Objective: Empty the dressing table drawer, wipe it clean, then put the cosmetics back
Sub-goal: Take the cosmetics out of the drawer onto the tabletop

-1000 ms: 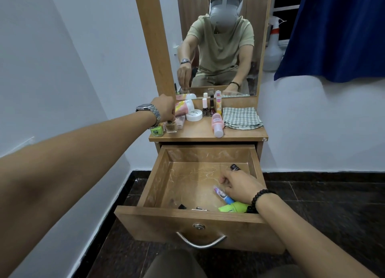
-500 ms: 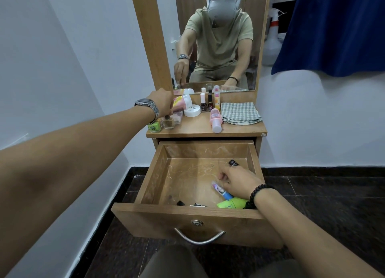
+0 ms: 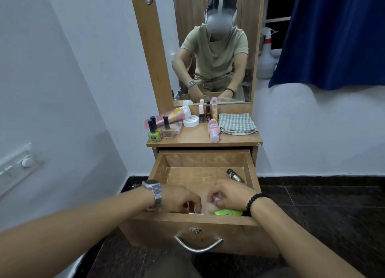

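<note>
Wooden drawer stood pulled open below the tabletop. Both hands were inside, near the front wall. Left hand had fingers curled down onto a small dark item, mostly hidden. Right hand pinched a small whitish item, blurred. Green tube lay just beside the right wrist; a gold-and-black tube lay at the back right. Bottles and a checked cloth sat on top.

Both hands, left and right, reach into the open drawer.
</note>
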